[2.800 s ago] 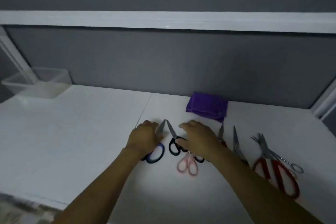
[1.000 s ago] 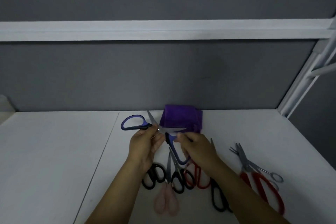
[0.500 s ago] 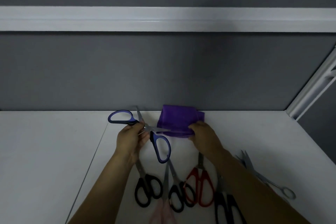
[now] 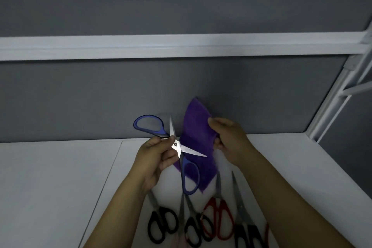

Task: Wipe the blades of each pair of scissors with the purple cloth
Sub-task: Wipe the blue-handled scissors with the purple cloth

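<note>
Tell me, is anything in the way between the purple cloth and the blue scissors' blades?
Nothing visible is. The right hand holds the purple cloth up right beside the blue scissors, whose open blades the left hand holds out toward it. The other scissors lie lower down on the table.

readable text overall: none that I can spot, it's all pretty dim
blue-handled scissors (image 4: 176, 144): blades look like plain steel, no stamp or brand legible
purple cloth (image 4: 198, 127): no tag or print I can read
red-handled scissors (image 4: 218, 210): no lettering legible on the handles
black-handled scissors (image 4: 154, 201): same deal, too dark to make out any marking
bench (image 4: 60, 177): plain white, no stickers or numbers
</note>
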